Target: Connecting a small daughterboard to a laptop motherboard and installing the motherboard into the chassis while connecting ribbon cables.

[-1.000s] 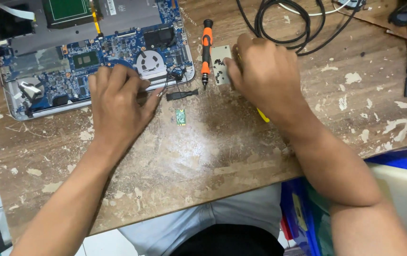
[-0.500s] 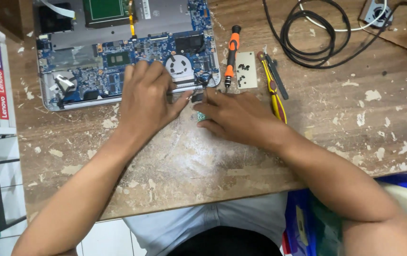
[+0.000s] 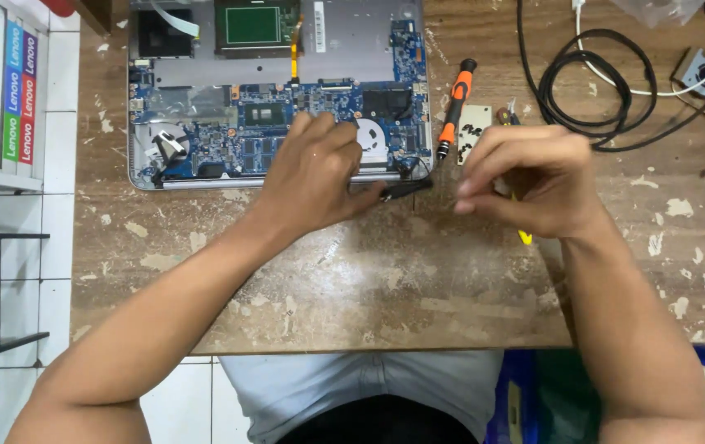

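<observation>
At the upper left of the frame the opened laptop [image 3: 204,99] lies on the worn wooden table [image 3: 369,288], its blue circuit board [image 3: 270,136] bare, and this has not been shifted on the table; only the head camera has swung, so that it now sits further left and higher than a second ago. Left of centre, the left hand [image 3: 315,177] rests where it was half a second ago, palm down on the board's near edge, fingers spread flat and pressing rather than gripping, with a small black part [image 3: 406,189] lying at its fingertips, touching the laptop's lower right corner. Just right of that the orange-and-black screwdriver [image 3: 453,107] lies untouched beside a pale plate [image 3: 474,131] dotted with screws. The right hand [image 3: 525,181], which half a second ago reached in against the left hand's fingertips, has pulled back to the right and lifted, its fingers loosely curled with thumb toward fingertips; whether it pinches anything I cannot tell. A yellow tool tip [image 3: 525,237] shows beneath it. This suggests a small piece has just been fetched or freed. At the upper right lies a coiled black cable [image 3: 591,90].
</observation>
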